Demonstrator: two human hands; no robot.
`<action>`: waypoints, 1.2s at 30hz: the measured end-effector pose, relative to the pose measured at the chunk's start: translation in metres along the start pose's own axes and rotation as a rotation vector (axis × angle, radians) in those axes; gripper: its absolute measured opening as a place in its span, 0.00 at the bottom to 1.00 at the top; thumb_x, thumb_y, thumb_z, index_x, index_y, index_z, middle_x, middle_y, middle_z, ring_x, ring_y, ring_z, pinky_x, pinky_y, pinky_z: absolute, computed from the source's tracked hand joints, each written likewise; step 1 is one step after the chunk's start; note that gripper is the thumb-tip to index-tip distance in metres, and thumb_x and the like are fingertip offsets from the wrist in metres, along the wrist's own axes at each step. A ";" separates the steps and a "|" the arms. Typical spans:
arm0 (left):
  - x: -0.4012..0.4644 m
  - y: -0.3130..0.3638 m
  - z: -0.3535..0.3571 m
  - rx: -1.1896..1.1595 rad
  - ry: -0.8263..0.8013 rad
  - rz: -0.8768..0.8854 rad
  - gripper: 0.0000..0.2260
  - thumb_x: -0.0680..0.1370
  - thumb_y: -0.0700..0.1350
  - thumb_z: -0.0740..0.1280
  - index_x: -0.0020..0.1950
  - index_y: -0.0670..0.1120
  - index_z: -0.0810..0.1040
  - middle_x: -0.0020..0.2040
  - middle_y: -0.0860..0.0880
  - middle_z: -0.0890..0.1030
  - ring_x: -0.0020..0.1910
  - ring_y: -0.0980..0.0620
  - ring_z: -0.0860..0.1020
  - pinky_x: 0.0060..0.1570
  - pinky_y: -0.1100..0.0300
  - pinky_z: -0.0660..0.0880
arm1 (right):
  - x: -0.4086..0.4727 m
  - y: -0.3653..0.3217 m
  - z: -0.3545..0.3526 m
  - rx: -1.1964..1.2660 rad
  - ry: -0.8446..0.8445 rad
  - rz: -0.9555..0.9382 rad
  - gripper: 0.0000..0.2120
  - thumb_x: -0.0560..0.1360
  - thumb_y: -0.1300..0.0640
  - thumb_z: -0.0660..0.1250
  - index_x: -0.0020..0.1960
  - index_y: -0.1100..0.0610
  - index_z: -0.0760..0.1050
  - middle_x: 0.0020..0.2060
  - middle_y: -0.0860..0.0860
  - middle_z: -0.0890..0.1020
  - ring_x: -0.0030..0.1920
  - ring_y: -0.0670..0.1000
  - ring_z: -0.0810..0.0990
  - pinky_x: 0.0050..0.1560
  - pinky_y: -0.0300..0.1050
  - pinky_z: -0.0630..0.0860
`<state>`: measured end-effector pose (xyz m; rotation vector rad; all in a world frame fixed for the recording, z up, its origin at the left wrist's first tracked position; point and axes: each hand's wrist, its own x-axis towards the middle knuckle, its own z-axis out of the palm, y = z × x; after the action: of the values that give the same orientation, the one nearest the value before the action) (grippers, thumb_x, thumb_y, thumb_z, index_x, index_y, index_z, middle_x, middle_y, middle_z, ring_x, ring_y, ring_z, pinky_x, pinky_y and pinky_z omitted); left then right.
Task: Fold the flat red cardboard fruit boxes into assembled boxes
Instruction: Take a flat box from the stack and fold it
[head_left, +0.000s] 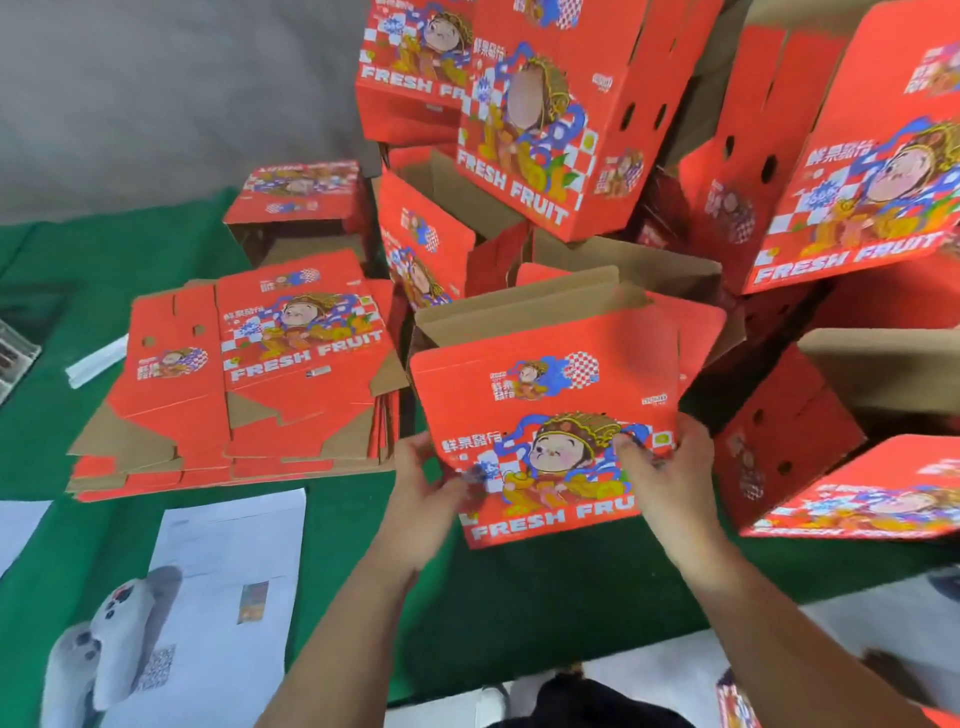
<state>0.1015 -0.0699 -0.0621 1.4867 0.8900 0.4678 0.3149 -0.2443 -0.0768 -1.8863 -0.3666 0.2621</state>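
Both hands on red printed cardboard fruit box (550, 415): left hand (426, 499) grips left edge, right hand (670, 467) grips right edge. Stack of flat red cardboard boxes (234, 379) left, on green cloth (519, 597).

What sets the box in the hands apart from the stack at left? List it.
The held box is opened up, with brown inner flaps raised; the flat stack lies unfolded on the green cloth. The held box is gripped by the left hand and right hand; nothing touches the flat stack. Both show the same red FRESH FRUIT print.

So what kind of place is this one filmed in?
Probably an informal packing spot on a floor: a stack of flat boxes on green cloth, assembled boxes piled behind, and grey slippers.
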 end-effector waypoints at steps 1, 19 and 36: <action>-0.001 0.001 0.003 -0.030 -0.009 -0.012 0.19 0.78 0.29 0.67 0.63 0.45 0.66 0.55 0.53 0.83 0.45 0.67 0.83 0.39 0.72 0.77 | -0.002 0.002 -0.001 0.027 0.021 0.033 0.18 0.70 0.46 0.75 0.56 0.52 0.77 0.55 0.54 0.82 0.55 0.57 0.84 0.57 0.58 0.82; 0.003 0.002 0.148 0.062 -0.367 -0.040 0.49 0.72 0.49 0.79 0.84 0.59 0.50 0.75 0.46 0.72 0.72 0.45 0.74 0.73 0.44 0.71 | 0.005 0.072 -0.081 0.735 0.647 0.799 0.20 0.78 0.56 0.64 0.69 0.56 0.71 0.70 0.56 0.75 0.55 0.42 0.74 0.56 0.38 0.73; 0.019 -0.003 0.153 0.073 -0.338 -0.025 0.46 0.74 0.54 0.73 0.85 0.60 0.49 0.77 0.47 0.72 0.76 0.45 0.71 0.75 0.43 0.68 | 0.022 0.096 -0.071 1.337 0.478 1.061 0.37 0.71 0.29 0.62 0.67 0.55 0.75 0.62 0.51 0.80 0.59 0.52 0.79 0.60 0.49 0.72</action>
<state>0.2273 -0.1550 -0.0901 1.5618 0.6625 0.1585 0.3723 -0.3281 -0.1431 -0.5830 0.9769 0.5486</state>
